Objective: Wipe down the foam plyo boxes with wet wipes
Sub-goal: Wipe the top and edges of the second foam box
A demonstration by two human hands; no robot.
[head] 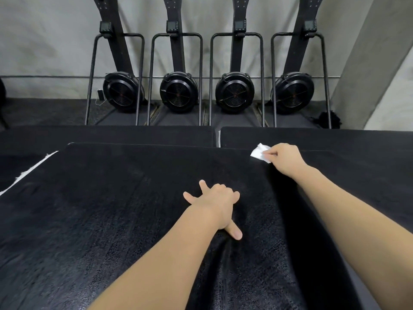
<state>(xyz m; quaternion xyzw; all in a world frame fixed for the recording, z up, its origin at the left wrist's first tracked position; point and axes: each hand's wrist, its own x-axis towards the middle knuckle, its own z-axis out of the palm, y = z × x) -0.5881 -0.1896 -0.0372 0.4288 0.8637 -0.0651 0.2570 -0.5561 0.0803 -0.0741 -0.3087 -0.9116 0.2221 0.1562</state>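
Item: near foam plyo box (125, 220), black, textured top, filling the near and middle ground; its far right corner lies under my right hand.

Item: my left hand (218, 203), fingers spread and released, palm pressed flat on the top of the near box, right of centre. Thumb points back toward me. It grasps nothing.

Item: my right hand (285, 156), reaching to the far right corner of the near box, fingers curled and pinching the wet wipe (259, 152).

Item: wet wipe, white, folded or crumpled, pressed on the box surface at that far right corner, just left of my right-hand fingers.

Item: two more black foam boxes, one far left (107, 136) and one far right (324, 137), lying just beyond the near box, with a narrow gap between them.

Item: white strip (26, 173) along the near box's left edge, ragged in outline; what it is I cannot tell.

Item: four black standing exercise machines (178, 92), each with a round fan housing low down and a tube frame, lined along the far grey wall (44, 41).

Item: dark floor (44, 110) beyond the boxes.
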